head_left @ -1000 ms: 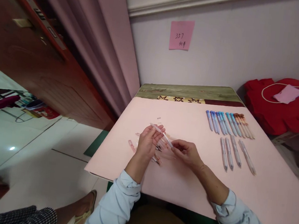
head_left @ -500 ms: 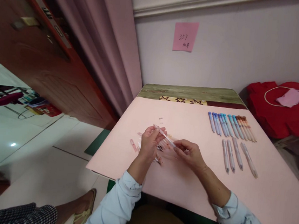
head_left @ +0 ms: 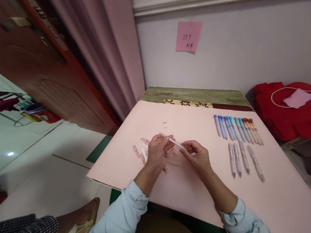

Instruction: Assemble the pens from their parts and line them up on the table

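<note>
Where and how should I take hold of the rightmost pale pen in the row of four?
Probably best mid-barrel, pinched across its width: the rightmost pale pen is long, slim and lies flat, slanting with its lower end to the right. Come from above and the right, over bare pink sheet; the neighbouring pen lies close on its left.

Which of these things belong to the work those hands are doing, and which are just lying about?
Seemingly in the work:
slim pale piece, held by left hand and right hand
loose pen parts
coloured pens
greyish pens

Apparently just there:
pink wall note
red cloth
curtain
door
</note>
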Tool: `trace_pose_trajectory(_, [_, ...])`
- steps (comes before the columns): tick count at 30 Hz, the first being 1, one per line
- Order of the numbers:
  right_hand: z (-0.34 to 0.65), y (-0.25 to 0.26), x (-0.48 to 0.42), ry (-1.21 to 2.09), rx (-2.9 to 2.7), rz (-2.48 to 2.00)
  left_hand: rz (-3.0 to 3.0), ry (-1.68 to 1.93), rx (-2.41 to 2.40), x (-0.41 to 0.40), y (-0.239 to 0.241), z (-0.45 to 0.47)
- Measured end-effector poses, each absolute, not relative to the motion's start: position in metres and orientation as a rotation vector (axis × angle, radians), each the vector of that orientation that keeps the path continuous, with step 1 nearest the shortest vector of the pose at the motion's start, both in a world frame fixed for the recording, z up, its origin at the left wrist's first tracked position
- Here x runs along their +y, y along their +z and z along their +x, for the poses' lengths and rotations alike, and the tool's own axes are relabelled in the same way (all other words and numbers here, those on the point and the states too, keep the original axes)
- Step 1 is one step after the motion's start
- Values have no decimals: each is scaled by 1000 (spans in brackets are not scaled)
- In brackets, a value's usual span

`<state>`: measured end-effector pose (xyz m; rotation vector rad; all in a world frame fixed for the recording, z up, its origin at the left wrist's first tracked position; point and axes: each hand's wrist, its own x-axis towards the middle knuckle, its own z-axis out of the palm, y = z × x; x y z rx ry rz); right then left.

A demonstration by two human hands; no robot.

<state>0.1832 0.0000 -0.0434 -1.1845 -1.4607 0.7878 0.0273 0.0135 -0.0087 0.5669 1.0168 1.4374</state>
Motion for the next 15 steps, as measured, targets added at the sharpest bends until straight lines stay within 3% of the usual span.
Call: trace_pose_trajectory(15, [186, -43, 0, 796, -1510, -1201, 487, 1539, 1034, 19, 2, 10])
